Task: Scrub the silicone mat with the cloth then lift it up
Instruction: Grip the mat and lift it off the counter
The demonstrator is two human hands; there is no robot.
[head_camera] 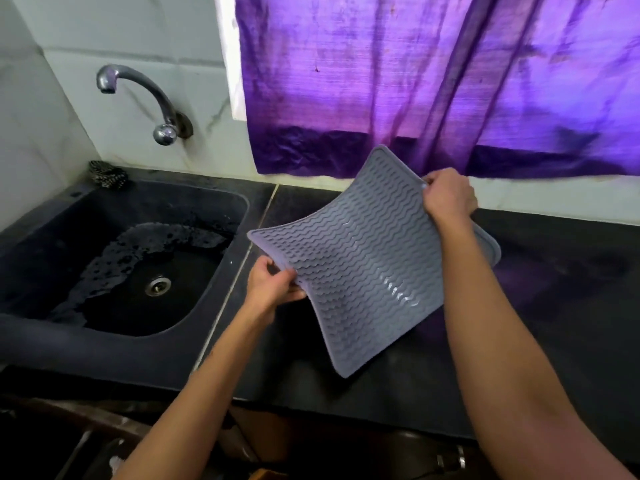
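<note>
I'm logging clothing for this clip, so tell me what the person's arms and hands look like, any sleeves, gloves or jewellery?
Both forearms are bare up to the frame's lower edge, with no sleeves in view. The left hand and right hand wear no gloves, and no rings, watch or bracelets show on the visible fingers and wrists.

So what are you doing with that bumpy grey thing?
A person is holding a grey wavy-ribbed silicone mat up off the black countertop. The left hand grips its left edge, and the right hand pinches its far edge. It sags between them, beside the dark wet sink. No cloth is in view.
</note>
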